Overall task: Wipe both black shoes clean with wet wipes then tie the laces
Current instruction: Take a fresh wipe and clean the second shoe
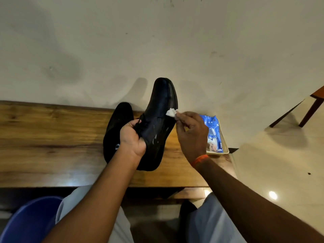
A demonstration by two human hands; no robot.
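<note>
The left hand (132, 137) holds a black shoe (158, 120) tilted up (toe toward the wall), and the right hand (190, 135) presses a white wet wipe (171, 112) on its side.

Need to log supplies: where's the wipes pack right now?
Head view, right side: the blue wipes pack lies in a shallow tray at the wooden table's right end, just behind the right hand.

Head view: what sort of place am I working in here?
Probably an indoor room at home or in an office: a wooden table pushed against a scuffed pale wall, a glossy tiled floor, and the leg of other wooden furniture at right.
</note>
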